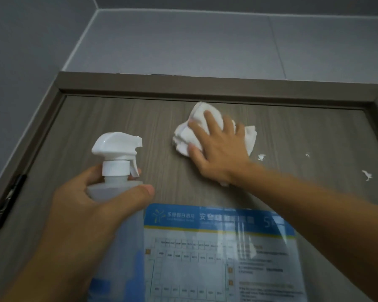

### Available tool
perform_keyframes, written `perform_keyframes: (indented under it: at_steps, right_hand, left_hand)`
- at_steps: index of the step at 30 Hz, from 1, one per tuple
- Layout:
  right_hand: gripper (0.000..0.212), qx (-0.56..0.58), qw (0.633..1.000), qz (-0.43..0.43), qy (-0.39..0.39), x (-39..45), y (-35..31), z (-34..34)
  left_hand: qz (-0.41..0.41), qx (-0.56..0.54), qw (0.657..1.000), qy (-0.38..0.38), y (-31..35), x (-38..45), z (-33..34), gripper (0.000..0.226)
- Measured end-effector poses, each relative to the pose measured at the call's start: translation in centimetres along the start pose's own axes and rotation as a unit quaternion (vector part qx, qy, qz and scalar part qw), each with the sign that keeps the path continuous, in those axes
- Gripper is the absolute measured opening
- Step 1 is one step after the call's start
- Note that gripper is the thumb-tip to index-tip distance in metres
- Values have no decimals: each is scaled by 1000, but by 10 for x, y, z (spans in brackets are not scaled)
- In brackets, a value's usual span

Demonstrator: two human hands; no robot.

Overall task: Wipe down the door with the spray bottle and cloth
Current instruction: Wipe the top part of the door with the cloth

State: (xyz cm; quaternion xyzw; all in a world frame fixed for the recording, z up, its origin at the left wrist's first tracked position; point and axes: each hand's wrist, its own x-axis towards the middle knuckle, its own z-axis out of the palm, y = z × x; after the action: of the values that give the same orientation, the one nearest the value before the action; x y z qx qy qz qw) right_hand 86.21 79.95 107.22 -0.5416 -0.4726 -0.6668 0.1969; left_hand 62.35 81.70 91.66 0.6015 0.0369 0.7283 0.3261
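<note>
Nearest, the left hand (79, 205) grips the neck of a translucent plastic spray bottle with a white trigger head (118, 162), held idle at seven o'clock. Up at one o'clock the right hand (218, 147), fingers spread flat, presses a crumpled white cloth (183, 136) against the grey wood-grain door (118, 114) near its top edge: wiping seems underway. Next, sweep toward the white flecks (367, 175) at three o'clock, I judge.

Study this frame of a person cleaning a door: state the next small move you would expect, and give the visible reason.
Probably slide the white cloth rightward under the right hand, since white flecks remain on the door just beyond it, while the left hand only holds the spray bottle.
</note>
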Motion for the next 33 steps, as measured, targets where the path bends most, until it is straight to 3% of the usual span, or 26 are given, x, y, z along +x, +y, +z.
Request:
perform_keyframes:
  at_steps: [3, 5, 11, 16, 18, 21, 23, 25, 29, 31, 33]
  right_hand:
    - [68, -34, 985, -163, -47, -27, 19, -6]
    - [70, -38, 979, -190, -65, -27, 28, -8]
    - [61, -15, 999, -39, 16, 11, -1, 2]
    - [58, 3, 994, 103, 45, 33, -22, 8]
    - [62, 3, 997, 59, 47, 12, -30, 10]
    - [70, -17, 994, -95, 45, -21, -21, 8]
    - [69, -43, 985, -163, 24, -17, 4, 3]
    - [68, -67, 991, -117, 11, 5, 29, 1]
    - [61, -13, 991, 125, 36, 38, 17, 6]
    - [62, 4, 990, 136, 42, 29, -11, 9]
    - [69, 4, 998, 41, 47, 5, -27, 9]
  left_hand:
    - [-1, 7, 1000, -16, 0, 0, -4, 50]
    - [-3, 23, 999, -27, -2, 2, -4, 61]
    - [15, 0, 1000, 0, -11, 10, 15, 62]
    - [11, -38, 999, -12, -13, 2, 39, 54]
    - [4, -38, 999, -19, -12, -1, 42, 41]
    - [-4, -46, 999, -29, -12, -4, 40, 28]
    - [5, -25, 999, -25, -13, -5, 33, 38]
    - [16, -3, 1000, -10, -13, -6, 24, 50]
    - [13, 14, 1000, 2, -10, -3, 10, 48]
    - [5, 15, 1000, 12, -8, -2, 8, 50]
    - [5, 19, 1000, 17, -7, -1, 8, 42]
